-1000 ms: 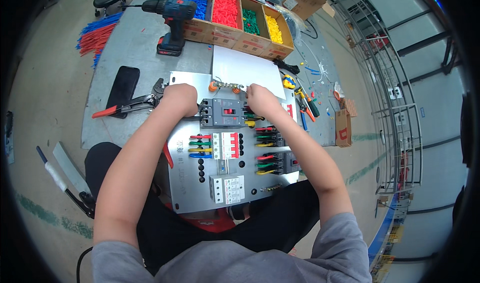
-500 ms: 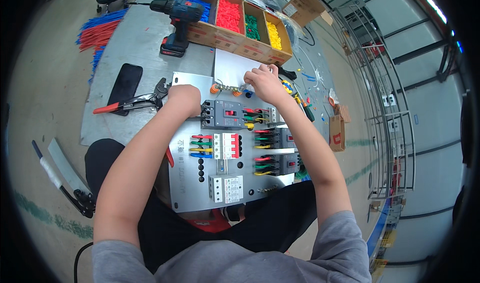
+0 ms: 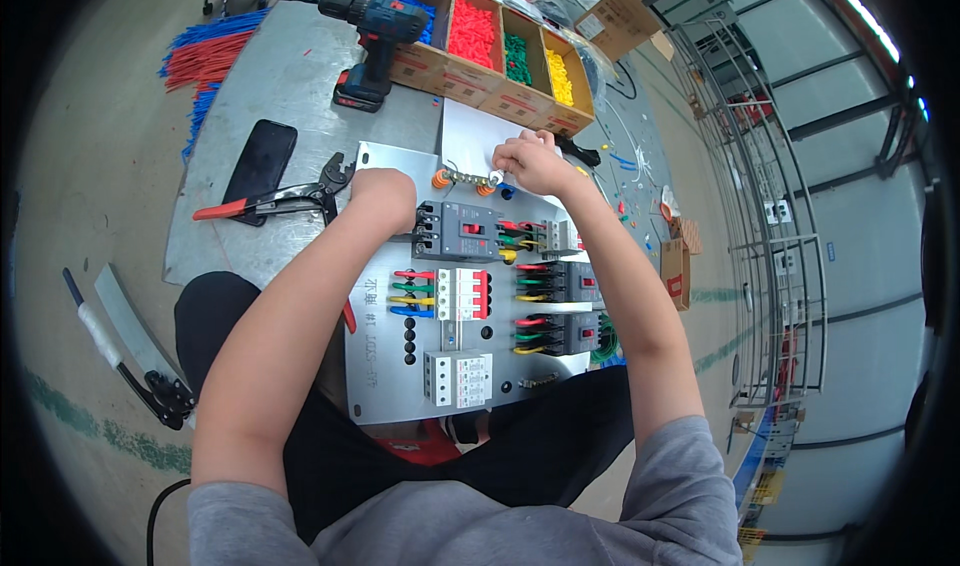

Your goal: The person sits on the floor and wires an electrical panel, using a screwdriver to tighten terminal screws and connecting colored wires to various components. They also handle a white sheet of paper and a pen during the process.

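A metal mounting plate [image 3: 390, 391] with electrical parts lies before me, reaching over my lap. My left hand [image 3: 385, 196] is closed in a fist at the plate's upper left, beside the large grey circuit breaker [image 3: 456, 231]; whatever its fingers hold is hidden. At the right end of the terminal bar [image 3: 468, 179], which sits on orange insulators, my right hand [image 3: 535, 166] is pinched. Something small and whitish shows at its fingertips, too small to name. Below are a breaker with red switches [image 3: 463, 294], a white modular device [image 3: 458, 379] and smaller grey breakers [image 3: 575, 333].
Pliers with red handles [image 3: 270, 203] rest across a black phone [image 3: 262, 171] on the left. Farther back stand a cordless drill [image 3: 372, 51] and a cardboard box [image 3: 480, 84] sorting blue, red, green and yellow pieces. White paper [image 3: 465, 131] lies behind the bar.
My right hand's fingers have come down and leftward onto the end of the terminal bar, where a whitish bit now shows. My left hand stays closed in place. The whole view has shifted slightly.
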Tool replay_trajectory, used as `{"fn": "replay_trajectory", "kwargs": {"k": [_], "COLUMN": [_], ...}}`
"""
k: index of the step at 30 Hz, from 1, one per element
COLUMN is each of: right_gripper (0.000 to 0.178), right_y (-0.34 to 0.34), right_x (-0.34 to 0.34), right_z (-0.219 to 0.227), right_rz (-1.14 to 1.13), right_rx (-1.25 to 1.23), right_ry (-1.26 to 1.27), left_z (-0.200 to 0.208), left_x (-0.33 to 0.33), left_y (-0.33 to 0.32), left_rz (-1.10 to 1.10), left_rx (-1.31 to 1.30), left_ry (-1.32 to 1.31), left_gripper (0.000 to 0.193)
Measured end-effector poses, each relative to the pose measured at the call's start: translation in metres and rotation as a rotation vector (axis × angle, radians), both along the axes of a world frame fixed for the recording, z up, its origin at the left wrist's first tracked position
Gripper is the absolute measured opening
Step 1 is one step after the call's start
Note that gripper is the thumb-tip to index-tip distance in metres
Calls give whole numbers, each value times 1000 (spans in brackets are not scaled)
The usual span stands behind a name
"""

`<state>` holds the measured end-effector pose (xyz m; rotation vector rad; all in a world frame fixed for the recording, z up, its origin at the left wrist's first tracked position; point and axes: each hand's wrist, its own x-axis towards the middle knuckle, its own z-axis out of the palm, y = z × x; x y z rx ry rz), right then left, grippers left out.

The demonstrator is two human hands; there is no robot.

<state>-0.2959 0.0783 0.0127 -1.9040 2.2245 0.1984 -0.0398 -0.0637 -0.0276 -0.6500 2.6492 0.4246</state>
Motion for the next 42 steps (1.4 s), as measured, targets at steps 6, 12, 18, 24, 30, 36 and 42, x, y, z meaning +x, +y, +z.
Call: {"fn": "replay_trajectory", "kwargs": {"k": [6, 12, 18, 24, 30, 36, 42], "right_gripper": [11, 11, 24, 35, 25, 16, 12], "right_y": [-8, 15, 45, 36, 33, 12, 7], "right_x": [8, 14, 68, 71, 54, 32, 22], "right_z": [4, -9, -25, -11, 24, 5, 6], "right_rz": [252, 30, -596, -650, -501, -154, 23], "right_rx": [-44, -114, -220, -68, 16, 41, 35], "right_ry": [203, 185, -179, -168, -32, 268, 251], "left_z": [1, 2, 2, 1, 0, -1, -2], "left_x": [1, 0, 1, 0, 1, -1, -5], "left_y": [0, 1, 1, -2, -1, -2, -1], "left_rz": [11, -2, -3, 6, 7, 5, 15], "left_rx": [17, -5, -13, 28, 35, 31, 48], "left_ry": [-8, -13, -11, 12, 5, -8, -36], "left_gripper": [30, 29, 29, 30, 31, 32, 33]}}
